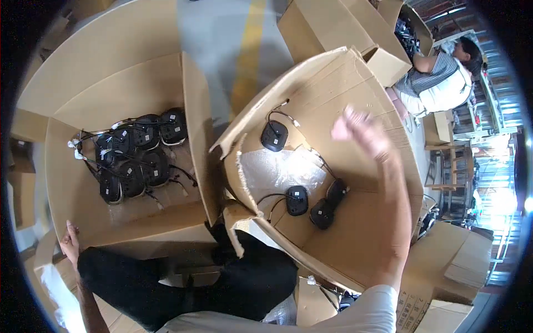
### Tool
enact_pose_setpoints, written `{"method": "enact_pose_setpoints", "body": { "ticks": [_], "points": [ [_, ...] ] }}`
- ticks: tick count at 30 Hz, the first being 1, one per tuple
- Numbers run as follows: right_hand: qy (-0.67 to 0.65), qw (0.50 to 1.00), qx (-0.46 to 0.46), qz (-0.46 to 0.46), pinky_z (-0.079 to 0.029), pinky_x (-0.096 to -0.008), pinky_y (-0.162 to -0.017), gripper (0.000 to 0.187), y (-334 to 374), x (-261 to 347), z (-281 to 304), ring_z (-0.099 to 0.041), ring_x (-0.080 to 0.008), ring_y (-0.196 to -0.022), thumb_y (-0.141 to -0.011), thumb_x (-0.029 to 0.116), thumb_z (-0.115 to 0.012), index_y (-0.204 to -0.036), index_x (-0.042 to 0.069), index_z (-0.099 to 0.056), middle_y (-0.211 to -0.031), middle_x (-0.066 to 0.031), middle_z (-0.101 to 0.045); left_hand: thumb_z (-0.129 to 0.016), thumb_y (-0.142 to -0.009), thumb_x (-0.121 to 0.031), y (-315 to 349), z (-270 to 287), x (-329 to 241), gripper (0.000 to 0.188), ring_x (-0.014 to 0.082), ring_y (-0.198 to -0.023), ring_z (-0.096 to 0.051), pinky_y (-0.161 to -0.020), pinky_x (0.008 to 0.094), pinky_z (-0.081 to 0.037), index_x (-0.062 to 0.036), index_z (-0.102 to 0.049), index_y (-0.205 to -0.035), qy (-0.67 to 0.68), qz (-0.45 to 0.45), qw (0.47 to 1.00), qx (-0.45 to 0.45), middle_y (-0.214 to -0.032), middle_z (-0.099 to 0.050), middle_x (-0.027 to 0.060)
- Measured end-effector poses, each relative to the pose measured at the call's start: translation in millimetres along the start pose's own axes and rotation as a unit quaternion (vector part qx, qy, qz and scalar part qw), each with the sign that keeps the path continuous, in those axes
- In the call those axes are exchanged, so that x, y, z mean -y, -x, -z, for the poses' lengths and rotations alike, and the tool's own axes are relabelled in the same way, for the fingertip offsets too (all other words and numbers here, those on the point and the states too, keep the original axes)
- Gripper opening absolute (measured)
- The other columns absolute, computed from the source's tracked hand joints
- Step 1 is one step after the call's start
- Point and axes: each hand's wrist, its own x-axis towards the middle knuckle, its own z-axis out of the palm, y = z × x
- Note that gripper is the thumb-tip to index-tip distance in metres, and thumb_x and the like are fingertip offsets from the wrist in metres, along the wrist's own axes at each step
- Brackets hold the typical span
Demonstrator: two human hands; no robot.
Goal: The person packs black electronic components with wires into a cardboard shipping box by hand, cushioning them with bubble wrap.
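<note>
My left hand (70,245) is at the near left corner of the left cardboard box (127,228), closed on its edge with one finger pointing up. In that box several black rounded cabled units (156,166) with small white labels lie close together in rows. Over the right cardboard box (355,236) hangs my right hand (363,133), smeared by motion; nothing shows clearly in its fingers. Below it, more such units lie spread apart: one black unit (274,136) on the far side, another black unit (297,201) nearer, and a pair (327,205) beside that.
Clear plastic wrap (283,168) lies in the right box. My black-trousered legs (133,283) are against the boxes' near sides. At the far right a person (438,77) reaches into another box (425,39) of dark parts. A yellow stripe (247,61) crosses the grey floor.
</note>
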Motion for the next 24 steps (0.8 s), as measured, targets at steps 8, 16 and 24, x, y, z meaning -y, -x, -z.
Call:
{"method": "enact_pose_setpoints", "body": {
  "ticks": [8, 16, 24],
  "points": [
    [0.262, 0.934, 0.091, -0.226, -0.047, -0.0444, -0.100, 0.099, 39.5, -386.5, -34.6, -0.058, -0.0377, -0.119, -0.067, 0.042, -0.088, -0.142, 0.001, -0.038, -0.129, -0.0220, -0.058, -0.058, -0.100, -0.044, 2.9, -5.5, -30.9, 0.048, 0.0063, -0.052, -0.043, -0.048, 0.0257, -0.031, -0.0011, -0.069, -0.081, 0.024, 0.071, 0.996, 0.051, -0.063, -0.058, 0.0002],
    [0.158, 0.932, -0.155, -0.287, -0.052, -0.0394, -0.090, 0.071, 53.4, -335.1, -99.2, -0.067, -0.0283, -0.102, -0.065, 0.039, -0.090, -0.117, -0.001, -0.065, -0.115, -0.0166, -0.069, -0.057, -0.100, -0.044, 4.9, 7.2, -36.3, 0.048, 0.0078, -0.053, -0.045, -0.050, 0.0256, -0.034, -0.0017, -0.067, -0.081, 0.009, 0.038, 0.999, 0.025, -0.063, -0.058, 0.0012],
    [0.076, 0.945, -0.148, -0.283, -0.052, -0.0356, -0.091, 0.065, 143.9, -437.3, 31.5, -0.066, -0.0218, -0.102, -0.068, 0.042, -0.090, -0.118, 0.005, -0.070, -0.115, -0.0090, -0.070, -0.054, -0.102, -0.042, 0.5, -11.5, -15.0, 0.050, 0.0082, -0.055, -0.046, -0.050, 0.0265, -0.035, 0.0020, -0.068, -0.082, 0.013, 0.052, 0.999, 0.010, -0.064, -0.057, 0.0011]
  ]
}}
